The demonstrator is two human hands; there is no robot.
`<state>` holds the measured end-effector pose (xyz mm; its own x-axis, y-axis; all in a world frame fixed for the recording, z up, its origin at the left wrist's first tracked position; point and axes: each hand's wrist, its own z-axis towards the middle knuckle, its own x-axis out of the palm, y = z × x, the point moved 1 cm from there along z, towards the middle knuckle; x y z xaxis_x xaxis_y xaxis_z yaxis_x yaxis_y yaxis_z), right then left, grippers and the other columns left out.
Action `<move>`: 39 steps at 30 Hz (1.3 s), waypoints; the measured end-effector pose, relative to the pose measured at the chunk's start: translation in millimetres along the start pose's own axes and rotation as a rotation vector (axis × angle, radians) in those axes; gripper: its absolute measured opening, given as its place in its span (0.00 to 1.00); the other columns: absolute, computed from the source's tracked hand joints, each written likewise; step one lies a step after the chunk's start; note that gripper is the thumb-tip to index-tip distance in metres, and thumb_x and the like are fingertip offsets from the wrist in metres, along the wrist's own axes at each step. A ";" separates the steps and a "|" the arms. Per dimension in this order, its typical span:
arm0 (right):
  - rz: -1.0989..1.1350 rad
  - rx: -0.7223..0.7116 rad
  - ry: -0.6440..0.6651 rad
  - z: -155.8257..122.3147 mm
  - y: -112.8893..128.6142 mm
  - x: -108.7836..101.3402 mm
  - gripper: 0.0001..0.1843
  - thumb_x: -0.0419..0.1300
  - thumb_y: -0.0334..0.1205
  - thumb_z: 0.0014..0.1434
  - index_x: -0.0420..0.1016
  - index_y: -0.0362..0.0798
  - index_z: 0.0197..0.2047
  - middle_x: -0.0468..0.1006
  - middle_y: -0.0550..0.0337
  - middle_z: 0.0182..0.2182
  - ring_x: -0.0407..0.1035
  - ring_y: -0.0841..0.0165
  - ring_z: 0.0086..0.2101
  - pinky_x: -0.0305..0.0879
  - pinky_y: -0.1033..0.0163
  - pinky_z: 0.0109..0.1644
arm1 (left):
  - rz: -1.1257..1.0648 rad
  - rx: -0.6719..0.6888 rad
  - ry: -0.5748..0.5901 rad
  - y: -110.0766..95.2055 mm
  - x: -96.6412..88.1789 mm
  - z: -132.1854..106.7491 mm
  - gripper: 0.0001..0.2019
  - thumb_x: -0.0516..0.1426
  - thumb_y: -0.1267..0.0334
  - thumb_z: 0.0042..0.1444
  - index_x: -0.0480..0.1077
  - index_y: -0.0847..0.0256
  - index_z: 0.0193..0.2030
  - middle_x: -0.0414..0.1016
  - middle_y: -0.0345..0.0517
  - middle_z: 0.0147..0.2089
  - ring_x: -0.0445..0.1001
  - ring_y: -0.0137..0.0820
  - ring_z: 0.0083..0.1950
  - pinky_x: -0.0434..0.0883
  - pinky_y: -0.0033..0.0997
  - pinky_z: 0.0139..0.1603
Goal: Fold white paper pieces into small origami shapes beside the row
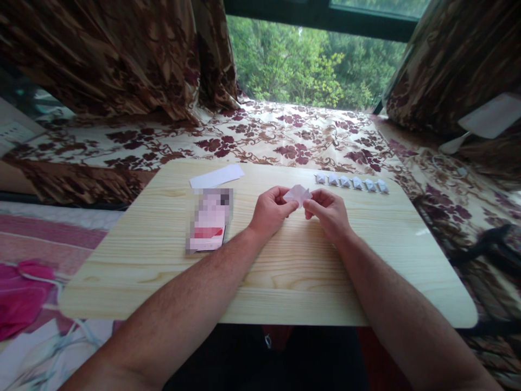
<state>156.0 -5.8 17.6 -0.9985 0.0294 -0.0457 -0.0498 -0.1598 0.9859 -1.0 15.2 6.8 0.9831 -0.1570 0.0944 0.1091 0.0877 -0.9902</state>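
Note:
Between my two hands is a small piece of folded white paper, held up just above the wooden table. My left hand pinches its left side between thumb and fingers. On the right side, my right hand grips the paper's lower edge with thumb and forefinger. Several small folded white paper pieces stand in a row beyond my right hand, near the table's far edge. White paper strips lie at the far left of the table.
A phone, its screen blurred out, lies left of my left forearm. Behind the table spreads a floral cloth below a window with curtains. A pink cloth lies at the lower left. A white lamp-like object stands at the right.

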 end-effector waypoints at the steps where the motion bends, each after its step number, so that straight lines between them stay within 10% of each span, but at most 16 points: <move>1: -0.011 -0.002 0.001 0.1 0.4 0.4 0.13 0.68 0.47 0.51 0.74 0.46 0.31 0.74 0.64 0.21 0.66 0.73 0.21 0.64 0.66 0.26 | 0.002 0.002 0.009 -0.5 0.3 -0.3 0.14 0.66 0.61 0.44 0.74 0.64 0.38 0.72 0.38 0.27 0.65 0.23 0.24 0.62 0.24 0.25; 39: -0.122 0.002 -0.012 -0.3 -5.1 -1.8 0.19 0.71 0.50 0.50 0.72 0.45 0.22 0.75 0.62 0.18 0.63 0.74 0.20 0.56 0.66 0.26 | -0.060 0.051 -0.008 -3.6 -1.4 -2.2 0.15 0.66 0.53 0.49 0.73 0.64 0.32 0.68 0.37 0.21 0.63 0.22 0.21 0.60 0.24 0.23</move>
<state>158.1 -5.3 12.6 -0.9847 0.0600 -0.1637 -0.1711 -0.1520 0.9735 -3.1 12.9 9.9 0.9757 -0.1557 0.1540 0.1746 0.1289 -0.9762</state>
